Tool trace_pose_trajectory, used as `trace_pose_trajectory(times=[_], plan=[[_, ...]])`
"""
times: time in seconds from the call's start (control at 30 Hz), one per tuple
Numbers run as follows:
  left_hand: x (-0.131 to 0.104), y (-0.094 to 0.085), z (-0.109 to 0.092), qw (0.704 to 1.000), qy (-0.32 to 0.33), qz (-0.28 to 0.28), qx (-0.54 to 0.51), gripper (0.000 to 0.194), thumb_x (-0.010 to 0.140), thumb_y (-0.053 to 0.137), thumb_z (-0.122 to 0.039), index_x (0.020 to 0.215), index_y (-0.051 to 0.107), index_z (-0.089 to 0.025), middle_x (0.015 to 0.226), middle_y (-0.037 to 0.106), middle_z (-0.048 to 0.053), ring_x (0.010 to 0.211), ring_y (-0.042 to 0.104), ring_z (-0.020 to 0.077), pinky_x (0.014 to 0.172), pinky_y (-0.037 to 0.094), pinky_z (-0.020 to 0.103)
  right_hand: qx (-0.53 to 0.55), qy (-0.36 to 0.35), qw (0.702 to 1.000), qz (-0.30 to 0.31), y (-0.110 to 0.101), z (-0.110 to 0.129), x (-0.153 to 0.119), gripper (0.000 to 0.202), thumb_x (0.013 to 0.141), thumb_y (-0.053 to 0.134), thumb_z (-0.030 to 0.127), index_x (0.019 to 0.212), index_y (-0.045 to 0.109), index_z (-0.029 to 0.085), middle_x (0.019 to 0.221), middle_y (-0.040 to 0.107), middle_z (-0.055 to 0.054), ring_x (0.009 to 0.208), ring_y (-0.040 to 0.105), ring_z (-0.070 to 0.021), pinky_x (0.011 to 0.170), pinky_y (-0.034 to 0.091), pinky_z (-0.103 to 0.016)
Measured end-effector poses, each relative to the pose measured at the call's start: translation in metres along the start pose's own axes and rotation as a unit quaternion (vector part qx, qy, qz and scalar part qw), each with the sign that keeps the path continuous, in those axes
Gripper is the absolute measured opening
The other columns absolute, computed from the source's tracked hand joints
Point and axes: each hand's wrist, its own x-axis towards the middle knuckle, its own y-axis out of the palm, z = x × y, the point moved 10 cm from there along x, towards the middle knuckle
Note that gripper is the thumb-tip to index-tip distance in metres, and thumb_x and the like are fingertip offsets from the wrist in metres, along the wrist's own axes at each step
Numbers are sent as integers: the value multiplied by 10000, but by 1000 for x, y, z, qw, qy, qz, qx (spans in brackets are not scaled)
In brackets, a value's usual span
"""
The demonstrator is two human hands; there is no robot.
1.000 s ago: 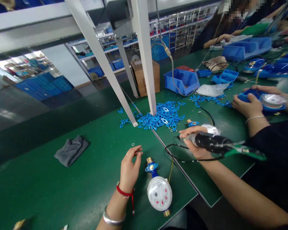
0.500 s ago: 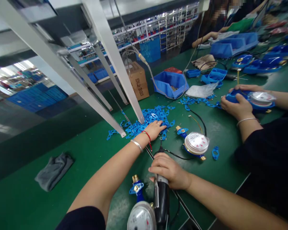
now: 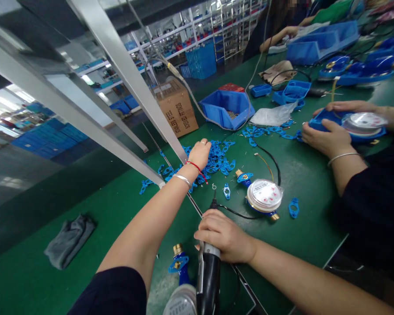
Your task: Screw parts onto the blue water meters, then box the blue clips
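My left hand [image 3: 199,156] reaches over the far part of a pile of flat blue plastic tabs [image 3: 218,159]. Its fingers are curled down and together, with the tips hidden. My right hand [image 3: 226,234] is closed around an electric screwdriver [image 3: 209,273] with a black body and grey collar, its thin bit pointing away from me. A water meter [image 3: 181,302] with a blue body and brass end lies beside the screwdriver, partly cut off by the frame. Another water meter [image 3: 264,195] lies to the right. Single blue tabs [image 3: 226,191] lie near the pile.
White metal posts [image 3: 131,74] stand at the pile's left. Behind are a cardboard box [image 3: 177,109] and a blue bin [image 3: 228,109] of small parts. A grey cloth [image 3: 69,240] lies left. At right, a co-worker's hands [image 3: 330,138] hold a blue-bodied meter.
My left hand has moved from the pile's near right side to farther back and left, its fingers now more curled. My right hand keeps hold of the screwdriver. The view has shifted slightly.
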Motion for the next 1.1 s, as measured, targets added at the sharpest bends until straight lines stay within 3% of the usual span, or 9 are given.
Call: trace_pose_trajectory(times=[0.13,0.3,0.4,0.5,0.7,0.8,0.93,1.03,1.1], plan=[[-11,-4,-26,998,60,2,6,211,873,420,-156,1021,570,-148,1136,513,115,1043,473,214,912,394,348,-2,-1,1000,6,1,0,0,241,832,543,285,1043,533,170,870,562,-48,830,490,-152,877,391,-366],[-32,18,-55,992,85,95,-21,249,869,491,-335,1007,555,-138,993,561,110,969,526,221,865,424,335,-3,-4,1000,10,3,0,0,238,831,536,266,1052,534,178,876,565,-50,851,493,-159,875,387,-365],[-38,26,-54,991,60,115,-30,198,868,462,-193,1047,533,-148,1013,566,97,933,557,189,827,443,295,-8,-3,1000,12,4,-1,0,229,843,523,271,1052,535,179,881,566,-49,857,497,-157,874,387,-361],[-40,22,-47,993,41,107,-33,219,870,402,-114,1031,545,-153,983,587,86,933,573,177,838,444,285,-13,-1,1000,8,3,-3,0,238,843,529,285,1054,535,175,900,567,-49,867,497,-157,881,385,-360],[-63,-20,-24,996,-33,63,-60,303,936,344,-333,1073,550,-159,996,625,85,944,591,192,829,454,293,-6,11,1000,-13,-1,-6,-2,257,826,555,281,1056,535,169,929,571,-61,893,501,-170,882,393,-365],[-103,-51,-11,987,-92,28,-130,400,947,280,-395,1109,544,-143,980,633,89,915,597,187,820,455,295,3,9,999,-33,-5,-4,-2,289,812,578,267,1081,529,175,946,575,-66,911,505,-179,870,403,-371],[-183,-83,-1,976,-121,28,-181,376,933,332,-354,1183,528,-153,1003,602,87,914,573,181,827,449,307,13,28,995,-90,-17,-6,-4,369,794,610,226,1145,500,196,994,575,-69,947,506,-185,857,420,-373],[-250,-92,5,964,-156,68,-205,337,911,382,-316,1172,549,-182,941,582,68,849,566,173,773,452,308,14,41,993,-107,-19,-7,-6,398,781,632,222,1156,499,211,1006,573,-68,948,511,-190,846,434,-378],[-291,-91,6,938,-198,95,-266,317,913,370,-307,1132,567,-190,856,578,46,760,571,149,725,454,293,14,43,994,-101,-17,-6,-7,401,776,637,213,1154,504,219,1008,574,-66,943,518,-193,843,443,-382]])
